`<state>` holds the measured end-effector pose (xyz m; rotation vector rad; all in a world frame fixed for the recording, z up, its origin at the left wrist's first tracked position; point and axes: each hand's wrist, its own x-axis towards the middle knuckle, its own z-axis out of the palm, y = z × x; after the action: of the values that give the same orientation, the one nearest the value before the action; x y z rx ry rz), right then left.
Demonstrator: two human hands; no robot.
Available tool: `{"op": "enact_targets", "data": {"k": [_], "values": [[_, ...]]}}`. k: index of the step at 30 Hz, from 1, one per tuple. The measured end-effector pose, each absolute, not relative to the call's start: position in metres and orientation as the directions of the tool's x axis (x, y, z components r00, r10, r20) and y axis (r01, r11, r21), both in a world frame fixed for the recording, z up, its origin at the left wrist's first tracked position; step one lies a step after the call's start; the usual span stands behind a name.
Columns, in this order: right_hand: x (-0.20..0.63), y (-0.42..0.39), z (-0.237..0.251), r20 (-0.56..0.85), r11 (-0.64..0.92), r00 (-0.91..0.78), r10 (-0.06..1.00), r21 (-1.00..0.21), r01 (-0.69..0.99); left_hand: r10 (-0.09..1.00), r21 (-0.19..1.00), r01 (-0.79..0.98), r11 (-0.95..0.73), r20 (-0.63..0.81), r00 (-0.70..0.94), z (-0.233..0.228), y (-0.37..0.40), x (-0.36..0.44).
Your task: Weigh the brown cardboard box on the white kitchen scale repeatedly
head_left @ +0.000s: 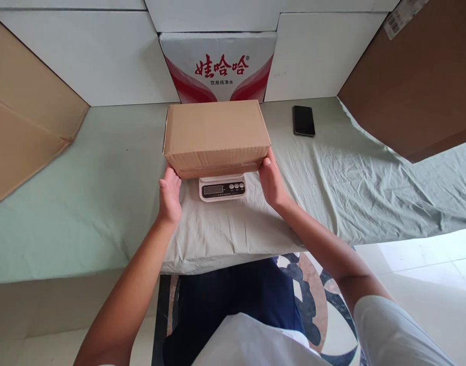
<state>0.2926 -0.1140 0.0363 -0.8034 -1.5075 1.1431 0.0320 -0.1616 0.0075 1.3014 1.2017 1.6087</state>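
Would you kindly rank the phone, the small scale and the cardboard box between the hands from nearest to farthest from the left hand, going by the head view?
From the left hand:
1. Cardboard box: nearest, right at the fingertips.
2. Small scale: just to the hand's right, partly hidden by the box.
3. Phone: farthest, well to the right, past the box.

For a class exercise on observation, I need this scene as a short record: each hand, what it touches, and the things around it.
Left hand: at the near left lower corner of the cardboard box, fingers partly hidden
Right hand: at the box's near right lower corner
Digital scale: partly hidden beneath the box; display and buttons visible
Box-scale contact: cannot tell
Smartphone: flat on the green cloth, right of the box
Behind the box: white-and-red carton with red Chinese lettering
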Motion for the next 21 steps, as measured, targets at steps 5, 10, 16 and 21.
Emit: {"op": "enact_targets", "data": {"k": [5,10,16,21], "values": [[0.288,-0.114,0.033,0.343,0.312,-0.194,0.919,-0.934,-0.172,0.929,0.949,0.051,-0.312,0.316,-0.190,0.014,-0.165,0.033],[0.283,-0.091,0.047,0.429,0.418,-0.174,0.886,-0.903,-0.095,0.901,0.916,0.053,-0.397,0.400,-0.167,0.039,-0.147,0.032],[0.264,-0.026,0.081,0.546,0.552,-0.137,0.826,-0.834,0.003,0.867,0.891,0.034,-0.452,0.448,-0.219,0.062,-0.082,0.024],[0.245,0.032,0.062,0.465,0.460,-0.094,0.880,-0.885,-0.071,0.887,0.924,-0.019,-0.381,0.360,-0.289,0.042,-0.020,0.021]]}}
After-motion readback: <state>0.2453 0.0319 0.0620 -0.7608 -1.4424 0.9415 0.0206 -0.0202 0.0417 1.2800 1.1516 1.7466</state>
